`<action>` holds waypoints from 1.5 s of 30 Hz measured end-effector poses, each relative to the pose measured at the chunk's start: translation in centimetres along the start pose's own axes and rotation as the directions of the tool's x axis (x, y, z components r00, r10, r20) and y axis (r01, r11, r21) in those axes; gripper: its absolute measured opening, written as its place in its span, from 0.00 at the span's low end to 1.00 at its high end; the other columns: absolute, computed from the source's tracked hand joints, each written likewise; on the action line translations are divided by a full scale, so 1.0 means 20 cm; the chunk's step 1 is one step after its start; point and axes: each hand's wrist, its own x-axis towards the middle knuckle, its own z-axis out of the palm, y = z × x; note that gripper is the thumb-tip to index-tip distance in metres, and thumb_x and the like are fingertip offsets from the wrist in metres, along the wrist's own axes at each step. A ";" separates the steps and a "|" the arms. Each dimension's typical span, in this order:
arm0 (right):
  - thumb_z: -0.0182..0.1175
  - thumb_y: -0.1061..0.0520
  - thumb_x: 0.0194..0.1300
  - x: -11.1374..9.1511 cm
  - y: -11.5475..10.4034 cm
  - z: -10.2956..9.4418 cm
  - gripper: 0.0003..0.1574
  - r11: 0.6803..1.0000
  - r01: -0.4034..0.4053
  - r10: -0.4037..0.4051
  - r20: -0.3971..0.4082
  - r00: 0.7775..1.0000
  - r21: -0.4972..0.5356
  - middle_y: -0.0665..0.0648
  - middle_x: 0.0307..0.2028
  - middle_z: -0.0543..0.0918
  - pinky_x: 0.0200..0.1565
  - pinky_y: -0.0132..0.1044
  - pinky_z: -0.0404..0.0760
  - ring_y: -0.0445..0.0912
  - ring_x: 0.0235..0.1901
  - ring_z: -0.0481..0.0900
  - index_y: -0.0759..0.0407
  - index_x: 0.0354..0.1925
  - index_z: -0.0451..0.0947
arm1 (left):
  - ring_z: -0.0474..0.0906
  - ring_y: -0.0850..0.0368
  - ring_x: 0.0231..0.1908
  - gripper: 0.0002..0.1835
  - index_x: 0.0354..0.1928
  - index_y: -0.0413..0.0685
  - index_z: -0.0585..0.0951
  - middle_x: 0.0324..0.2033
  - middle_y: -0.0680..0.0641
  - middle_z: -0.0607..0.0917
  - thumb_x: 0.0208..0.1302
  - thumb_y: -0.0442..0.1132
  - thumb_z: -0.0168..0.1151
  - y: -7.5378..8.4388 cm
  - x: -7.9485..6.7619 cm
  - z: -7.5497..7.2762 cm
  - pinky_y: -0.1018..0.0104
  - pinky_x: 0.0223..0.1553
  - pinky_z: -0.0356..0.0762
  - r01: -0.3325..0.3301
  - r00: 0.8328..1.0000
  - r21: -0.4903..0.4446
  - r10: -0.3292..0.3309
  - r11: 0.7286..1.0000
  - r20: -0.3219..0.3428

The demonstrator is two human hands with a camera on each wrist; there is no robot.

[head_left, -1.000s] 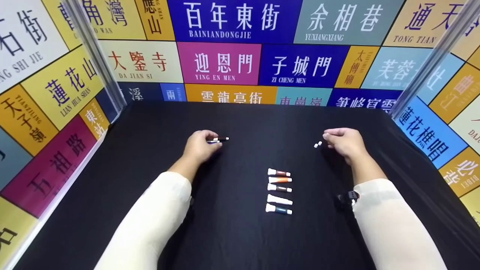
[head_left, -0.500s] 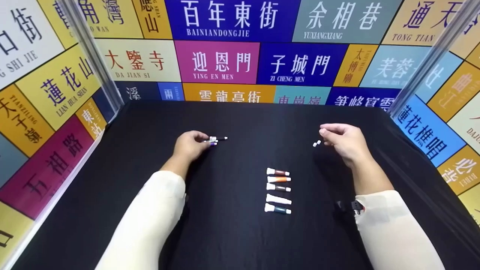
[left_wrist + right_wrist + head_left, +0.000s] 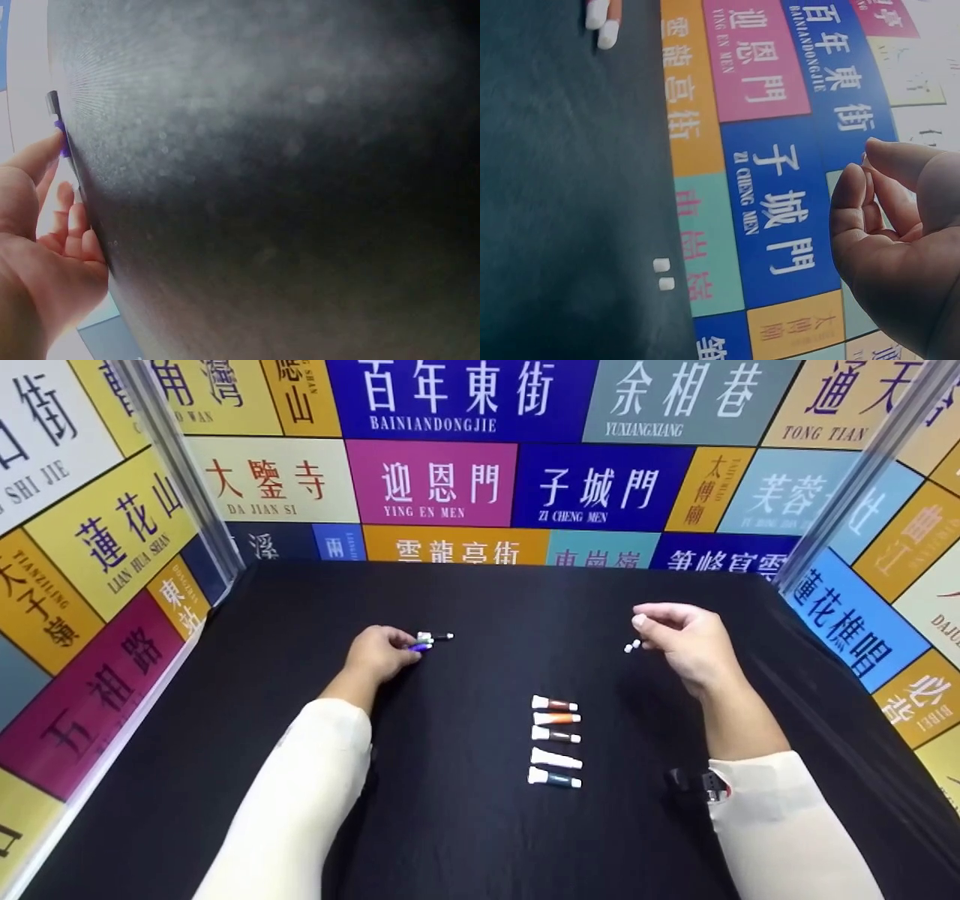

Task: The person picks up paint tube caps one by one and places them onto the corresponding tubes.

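Observation:
In the head view my left hand (image 3: 379, 654) pinches a small purple paint tube (image 3: 420, 646) low over the cloth at the left. A black paint tube (image 3: 442, 636) lies just beyond its fingertips, with a whitish tube end beside it. The left wrist view shows a fingertip against the purple tube (image 3: 61, 139). My right hand (image 3: 686, 649) hovers at the right, thumb and forefinger tips together. Whether something small sits between them cannot be seen. Below those fingertips two small white caps (image 3: 631, 646) lie side by side; the right wrist view shows these caps (image 3: 662, 274) too.
Several paint tubes form a column mid-table: brown (image 3: 556, 704), orange (image 3: 559, 718), dark (image 3: 556, 735), white (image 3: 556, 758) and dark teal (image 3: 556, 778). Black cloth (image 3: 480, 840) covers the table. Sign-printed panels (image 3: 442, 484) stand behind and at both sides.
My left hand has drawn back slightly to the left, uncovering more of the tubes at its fingertips. My right hand has risen a little above the two caps and shifted left.

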 end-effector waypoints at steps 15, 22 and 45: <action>0.70 0.56 0.73 -0.10 -0.12 0.05 0.22 0.987 0.150 -0.150 0.006 0.989 0.052 0.37 0.37 0.90 0.43 0.27 0.88 0.40 0.33 0.88 0.68 0.58 0.85 | 0.84 0.43 0.58 0.15 0.52 0.45 0.91 0.54 0.42 0.92 0.67 0.43 0.74 -0.01 0.01 0.01 0.51 0.67 0.77 0.036 0.999 0.071 -0.036 0.997 -0.004; 0.72 0.61 0.70 -0.18 -0.22 0.02 0.18 0.968 0.229 -0.228 -0.022 0.973 0.102 0.40 0.38 0.91 0.42 0.28 0.89 0.38 0.33 0.88 0.68 0.55 0.87 | 0.85 0.45 0.56 0.15 0.53 0.46 0.91 0.52 0.43 0.92 0.68 0.43 0.74 -0.01 0.02 0.00 0.52 0.66 0.78 0.049 0.999 0.048 -0.049 0.998 -0.002; 0.72 0.72 0.64 -0.45 -0.46 0.02 0.11 0.898 0.411 -0.407 -0.056 0.912 0.160 0.56 0.38 0.91 0.37 0.29 0.87 0.45 0.29 0.86 0.71 0.45 0.89 | 0.79 0.57 0.37 0.11 0.45 0.46 0.91 0.32 0.53 0.87 0.64 0.43 0.74 0.11 -0.01 0.05 0.69 0.42 0.74 -0.047 0.982 -0.269 -0.005 0.962 -0.188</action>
